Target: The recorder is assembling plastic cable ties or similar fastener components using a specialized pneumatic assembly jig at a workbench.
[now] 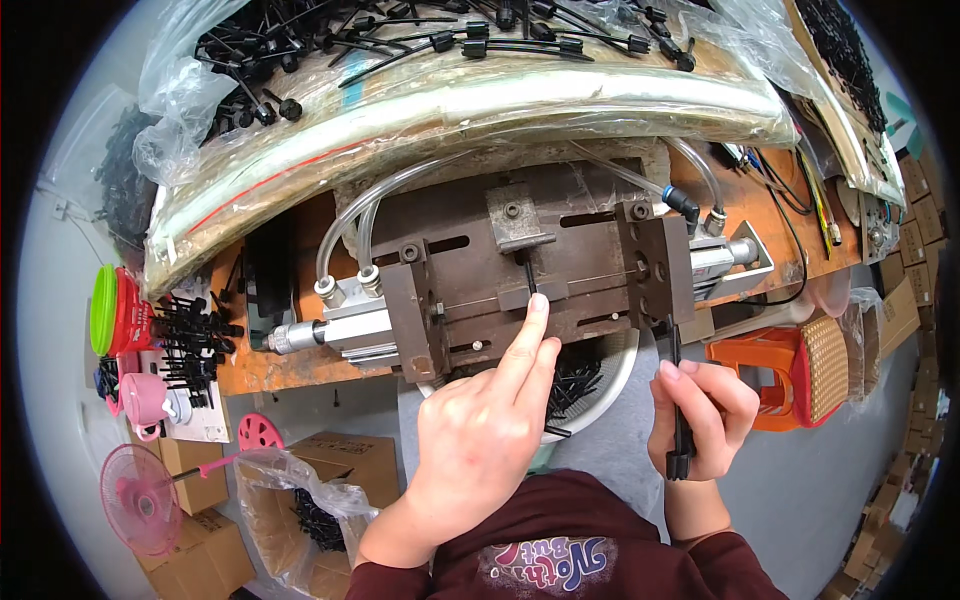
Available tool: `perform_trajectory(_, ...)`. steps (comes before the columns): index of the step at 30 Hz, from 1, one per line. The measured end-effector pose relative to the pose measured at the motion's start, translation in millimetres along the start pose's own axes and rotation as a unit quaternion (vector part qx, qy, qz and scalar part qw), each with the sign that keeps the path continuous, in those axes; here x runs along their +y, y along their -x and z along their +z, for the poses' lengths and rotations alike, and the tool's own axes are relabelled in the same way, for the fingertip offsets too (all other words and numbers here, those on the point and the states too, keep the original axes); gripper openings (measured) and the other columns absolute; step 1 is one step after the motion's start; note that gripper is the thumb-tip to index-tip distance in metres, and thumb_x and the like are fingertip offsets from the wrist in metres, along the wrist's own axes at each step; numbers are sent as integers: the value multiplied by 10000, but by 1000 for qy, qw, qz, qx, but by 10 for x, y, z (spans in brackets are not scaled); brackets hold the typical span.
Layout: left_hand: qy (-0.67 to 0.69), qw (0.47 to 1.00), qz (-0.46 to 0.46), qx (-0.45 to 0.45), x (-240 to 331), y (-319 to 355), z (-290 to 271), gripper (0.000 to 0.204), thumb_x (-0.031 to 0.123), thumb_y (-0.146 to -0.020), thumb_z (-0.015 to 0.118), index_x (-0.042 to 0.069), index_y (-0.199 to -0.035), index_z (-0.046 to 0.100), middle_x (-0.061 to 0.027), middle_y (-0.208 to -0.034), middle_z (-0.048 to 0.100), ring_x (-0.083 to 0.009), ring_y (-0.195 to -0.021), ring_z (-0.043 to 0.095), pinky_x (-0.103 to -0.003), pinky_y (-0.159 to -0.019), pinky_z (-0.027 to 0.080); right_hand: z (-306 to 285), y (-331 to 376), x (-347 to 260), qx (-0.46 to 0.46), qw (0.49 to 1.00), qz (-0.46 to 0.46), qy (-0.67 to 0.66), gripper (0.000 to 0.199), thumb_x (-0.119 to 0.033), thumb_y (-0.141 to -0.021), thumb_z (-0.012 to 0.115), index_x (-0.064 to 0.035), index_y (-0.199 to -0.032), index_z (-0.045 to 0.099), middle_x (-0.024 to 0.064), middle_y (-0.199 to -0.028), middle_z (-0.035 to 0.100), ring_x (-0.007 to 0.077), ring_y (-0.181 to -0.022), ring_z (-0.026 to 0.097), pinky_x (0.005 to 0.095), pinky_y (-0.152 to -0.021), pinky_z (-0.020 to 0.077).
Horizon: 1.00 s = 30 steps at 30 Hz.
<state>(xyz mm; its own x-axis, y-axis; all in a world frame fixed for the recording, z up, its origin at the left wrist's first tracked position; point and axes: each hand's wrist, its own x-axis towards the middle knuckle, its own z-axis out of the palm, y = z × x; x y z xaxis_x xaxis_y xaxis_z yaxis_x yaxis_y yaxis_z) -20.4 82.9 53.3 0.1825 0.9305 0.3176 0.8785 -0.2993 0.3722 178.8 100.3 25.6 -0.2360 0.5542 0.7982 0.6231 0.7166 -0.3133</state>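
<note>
Head view, one lot of work items on a worn orange table [770, 215]. Item one: left hand [480, 430], index and middle fingers stretched forward, the rest loosely curled, holding nothing; the index fingertip [538, 303] presses on a short black cable tie [527, 275] that stands upright in the centre slot of a dark metal fixture [520, 280]. Item two: right hand [700, 415], closed in a fist round a bundle of black cable ties [679, 400], heads at the bottom of the fist, tails pointing up toward the fixture's right block. Item three: the fixture itself, bolted near the table's front edge, with a pneumatic cylinder [320, 325] at its left end, another [725, 258] at its right, and clear hoses [350, 215] arching behind. Item four: a white bowl [600, 385] of loose black ties, just below the fixture, between the two hands. Item five: clear plastic bags [430, 90] of black ties heaped along the far side. Item six: cardboard boxes [330, 470] on the floor, lower left, one lined with plastic and holding more ties; a pink fan [140, 500] beside them; an orange stool [770, 375] to the right.
</note>
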Motion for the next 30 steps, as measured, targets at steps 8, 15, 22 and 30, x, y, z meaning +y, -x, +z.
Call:
perform_trajectory(8, 174, 985, -9, 11, 39, 21, -89, 331, 138, -741, 822, 41, -1044, 727, -106, -1143, 718, -210, -761, 728, -284, -633, 564, 147, -68, 56, -9, 996, -90, 19, 364, 19, -709, 727, 50, -1072, 724, 131, -1118, 606, 215, -812, 639, 311, -652, 525)
perform_trajectory(15, 347, 937, 8, 51, 142, 193, -138, 313, 35, -682, 852, 39, -970, 730, -99, -917, 732, -201, -752, 704, -285, -615, 558, 242, -196, -72, -69, 992, -105, -4, 338, -45, -774, 686, 51, -1097, 717, 164, -1151, 661, 206, -841, 654, 302, -680, 538)
perform_trajectory(22, 204, 973, -31, 106, 101, 177, -53, 310, 9, -651, 834, 46, -944, 738, -90, -982, 722, -209, -848, 698, -290, -661, 553, 309, -110, 43, -27, 995, -92, -19, 335, -21, -784, 686, 60, -1109, 702, 219, -1152, 677, 259, -851, 684, 341, -728, 575)
perform_trajectory(30, 43, 998, -17, 52, 26, 72, -2, 226, 31, -679, 808, 0, -873, 696, -104, -1184, 702, -187, -678, 688, -277, -578, 532, 234, -55, 42, -45, 996, -40, -62, 364, -9, -836, 703, 76, -1184, 634, 228, -1192, 641, 330, -981, 699, 391, -826, 594)
